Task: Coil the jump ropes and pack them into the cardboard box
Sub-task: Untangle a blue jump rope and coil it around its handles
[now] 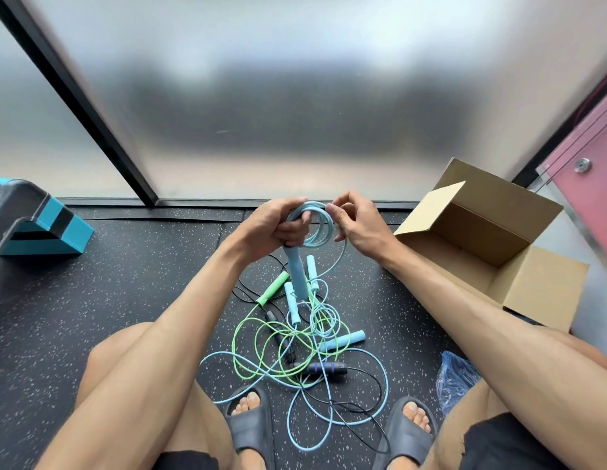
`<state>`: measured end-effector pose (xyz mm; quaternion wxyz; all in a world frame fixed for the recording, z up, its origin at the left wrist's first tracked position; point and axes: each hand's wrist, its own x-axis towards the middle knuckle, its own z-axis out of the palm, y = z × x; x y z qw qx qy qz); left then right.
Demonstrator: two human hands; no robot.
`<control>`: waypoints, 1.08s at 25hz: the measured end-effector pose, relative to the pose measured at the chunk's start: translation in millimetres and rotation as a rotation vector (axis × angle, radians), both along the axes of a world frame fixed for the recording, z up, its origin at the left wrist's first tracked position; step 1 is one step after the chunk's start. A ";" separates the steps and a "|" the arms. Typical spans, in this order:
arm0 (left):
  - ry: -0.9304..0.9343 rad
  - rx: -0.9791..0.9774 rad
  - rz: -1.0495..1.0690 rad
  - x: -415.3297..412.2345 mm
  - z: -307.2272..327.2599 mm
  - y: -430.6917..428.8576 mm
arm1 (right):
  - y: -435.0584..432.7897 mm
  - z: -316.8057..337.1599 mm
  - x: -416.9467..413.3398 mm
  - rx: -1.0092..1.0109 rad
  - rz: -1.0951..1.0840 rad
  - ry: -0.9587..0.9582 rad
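Nearest to us, our sandals (251, 422) are planted apart on the speckled floor (92, 300). That way the tangle of jump ropes (295, 354) is lying between them, straight below the hands and within easy reach. In it we are seeing a green rope (248, 337), light-blue ones and a black-handled rope (324, 368), their cords crossing one another. None of them looks coiled yet.

Above the tangle we are working on one light-blue rope. Our left hand (271, 225) is clenching round the top of its handle (298, 276), which is hanging down from the fist. The same fingers are trapping the coil (320, 228) so its loops are not springing apart. Our right hand (361, 225), just beside the left one, is pinching the cord at the coil's upper edge between thumb and forefinger, probably to lay on the next loop. The free cord (339, 259) is running from under the right hand down into the tangle, so we are judging that much winding remains.

Below the right forearm a blue plastic bag (454, 378) is lying on the floor. To the right of the right hand, the cardboard box (532, 286) is standing with its flaps folded out, ready to take a finished coil. The part of its inside that we are seeing holds no rope. Far to the left of the left hand a teal-and-black step platform (41, 228) is sitting. Beyond both hands a frosted glass panel (295, 96) is closing off the floor.
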<state>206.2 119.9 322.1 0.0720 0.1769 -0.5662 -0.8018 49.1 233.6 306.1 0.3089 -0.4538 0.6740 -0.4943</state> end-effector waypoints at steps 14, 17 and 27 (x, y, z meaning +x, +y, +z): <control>0.284 0.311 0.506 1.9 -0.8 -9.8 | 7.5 -25.9 9.5 0.534 0.303 -0.124; 0.293 0.311 0.632 -0.9 -4.2 -11.3 | 8.4 -22.9 13.7 0.471 0.265 -0.146; 0.024 -0.488 0.640 -6.7 -16.0 -6.3 | 3.2 2.9 30.2 0.258 0.336 0.025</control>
